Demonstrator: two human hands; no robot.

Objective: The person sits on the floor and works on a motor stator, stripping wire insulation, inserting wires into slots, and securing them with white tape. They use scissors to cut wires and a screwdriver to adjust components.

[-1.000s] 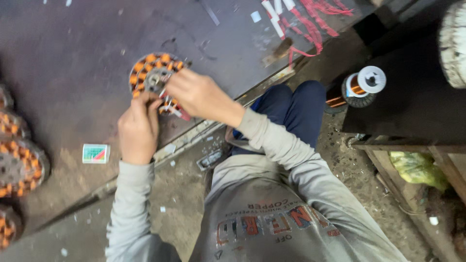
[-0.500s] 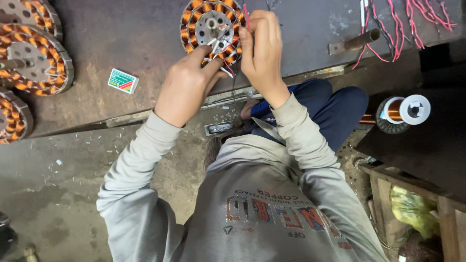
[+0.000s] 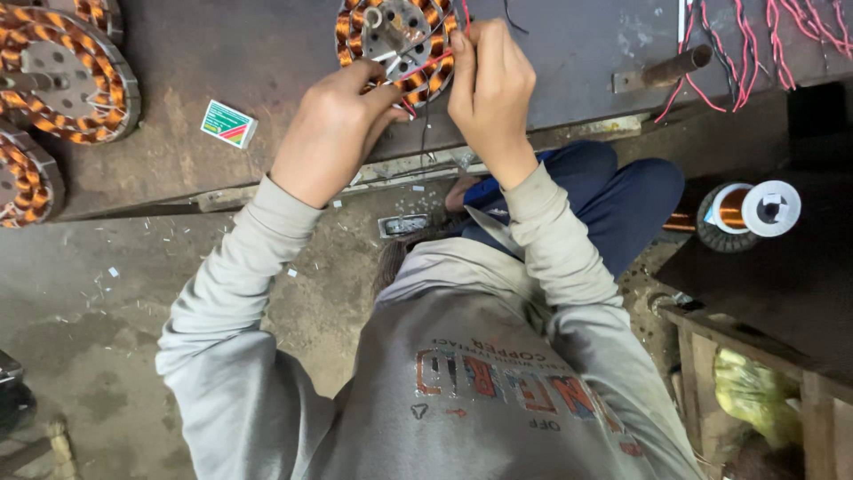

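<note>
A round stator (image 3: 418, 67) wound with copper coils lies on the dark metal bench (image 3: 267, 53), near its front edge. My left hand (image 3: 329, 133) reaches to the stator's lower edge and pinches a thin red lead with a white sleeve (image 3: 397, 64) between its fingertips. At the stator's right rim, my right hand (image 3: 489, 84) has its fingers closed on the same red lead higher up. Both hands hide the lower right part of the coils. Grey sleeves cover both arms.
More wound stators (image 3: 71, 76) lie at the bench's left end. A small green and white box (image 3: 228, 123) sits left of my hands. Red wires (image 3: 755, 44) and a metal bar (image 3: 662, 69) lie at the right. A copper wire spool (image 3: 746, 213) stands beside my knee.
The view has swung, so the stator and hands now sit higher and more central. My hands stay on the stator, and the fingers have shifted along the red lead.
</note>
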